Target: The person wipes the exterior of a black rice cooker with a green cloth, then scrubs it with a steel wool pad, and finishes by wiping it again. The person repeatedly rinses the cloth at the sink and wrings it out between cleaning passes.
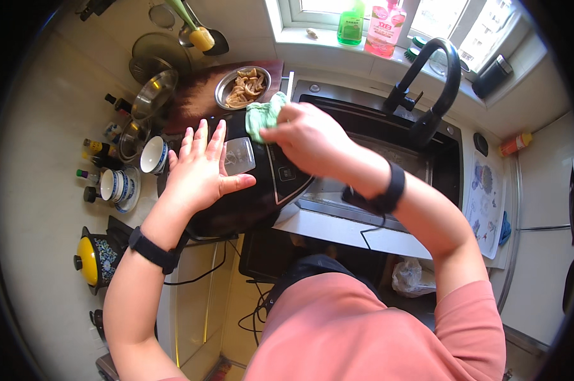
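A black, rounded kitchen appliance (239, 200), which looks like a rice cooker, stands on the counter left of the sink. My left hand (196, 166) lies spread on its top, fingers apart, beside a translucent rectangular panel (239, 156) on the lid. In my right hand (306, 135) is a crumpled light green cloth (262, 120), held over the far right part of the appliance. Just beyond the cloth, a metal bowl (219, 90) of brown, sliced food (246, 89) rests on a reddish-brown wooden board (196, 95).
To the right is a black sink (446, 176) with a black faucet (453, 71). Blue-rimmed bowls (153, 155), bottles (99, 147) and a yellow-lidded pot (88, 261) stand at left. Green (350, 26) and pink (383, 31) bottles stand on the windowsill. A white tray (484, 209) lies far right.
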Demonstrator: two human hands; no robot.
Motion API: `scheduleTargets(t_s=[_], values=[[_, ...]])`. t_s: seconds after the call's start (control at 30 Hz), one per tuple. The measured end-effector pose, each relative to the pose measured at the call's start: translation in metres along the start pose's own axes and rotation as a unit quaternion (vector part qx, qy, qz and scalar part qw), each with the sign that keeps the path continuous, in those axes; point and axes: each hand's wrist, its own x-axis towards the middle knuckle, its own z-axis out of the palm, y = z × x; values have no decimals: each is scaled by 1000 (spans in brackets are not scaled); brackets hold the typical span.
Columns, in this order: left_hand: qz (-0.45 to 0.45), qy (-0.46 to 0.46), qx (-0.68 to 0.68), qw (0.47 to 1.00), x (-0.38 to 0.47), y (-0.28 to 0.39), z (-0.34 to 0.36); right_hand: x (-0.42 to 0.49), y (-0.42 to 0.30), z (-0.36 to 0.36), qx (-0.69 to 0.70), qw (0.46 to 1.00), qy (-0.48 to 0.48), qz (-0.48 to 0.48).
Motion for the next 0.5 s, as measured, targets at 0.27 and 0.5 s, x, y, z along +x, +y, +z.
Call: scheduleTargets(t_s=[0.27,0.5], values=[[30,30,19,999,-4,2,-1,-15,-15,-18,-62,998,3,-6],[41,46,31,998,-5,3,-3,29,-7,-26,-94,994,-59,-11]])
